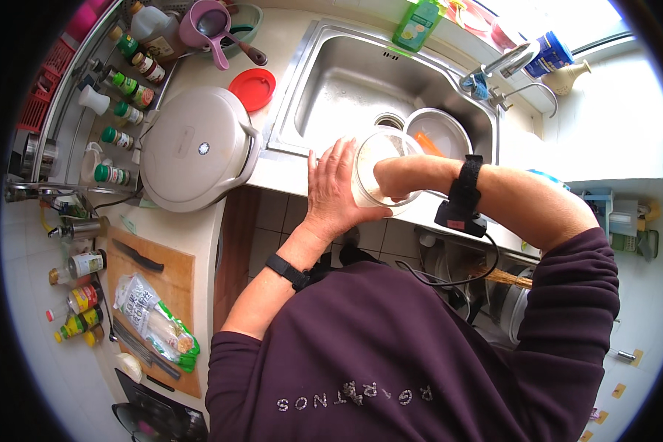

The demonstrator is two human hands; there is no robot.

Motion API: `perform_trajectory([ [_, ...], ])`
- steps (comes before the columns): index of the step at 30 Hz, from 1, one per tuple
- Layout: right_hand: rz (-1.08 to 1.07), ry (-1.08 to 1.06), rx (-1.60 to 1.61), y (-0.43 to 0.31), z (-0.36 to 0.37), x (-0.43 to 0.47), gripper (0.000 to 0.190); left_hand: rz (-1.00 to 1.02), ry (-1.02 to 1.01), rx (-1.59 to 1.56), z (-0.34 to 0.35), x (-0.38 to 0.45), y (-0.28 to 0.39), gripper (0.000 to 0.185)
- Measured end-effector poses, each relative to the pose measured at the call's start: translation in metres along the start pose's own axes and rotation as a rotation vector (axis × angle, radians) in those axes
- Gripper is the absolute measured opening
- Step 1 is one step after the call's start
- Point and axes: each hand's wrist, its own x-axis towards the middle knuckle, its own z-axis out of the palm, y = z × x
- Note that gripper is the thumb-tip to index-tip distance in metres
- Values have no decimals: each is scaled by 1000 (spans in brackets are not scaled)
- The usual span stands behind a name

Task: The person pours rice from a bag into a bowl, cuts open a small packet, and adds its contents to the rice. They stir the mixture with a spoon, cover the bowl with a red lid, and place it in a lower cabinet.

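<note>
A clear round container [363, 145] with pale contents stands at the front edge of the sink [331, 99]. Around its left side my left hand [334, 185] is spread, steadying it. My right hand [395, 174] reaches in through its open top; the fingers are down inside and partly hidden, so what they hold cannot be seen. Just beyond, in the sink, a metal bowl [447, 124] holds an orange object [428, 145]. A red plastic lid [252, 89] lies on the counter left of the sink.
At left are a large round lidded appliance [193, 149] and a rack of seasoning bottles [132, 91]. A wooden cutting board [177, 271] carries a knife [138, 255] and a plastic food package [154, 320]. A faucet [497, 69] and a green detergent bottle [417, 27] stand behind the sink.
</note>
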Motion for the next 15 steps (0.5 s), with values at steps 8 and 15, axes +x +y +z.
perform_trajectory([
  [8,535,54,1463,6,6,-7,15,-6,-17,39,-2,0,2,130],
  [15,596,334,1919,-1,-10,-32,12,2,-18,47,-2,0,1,129],
])
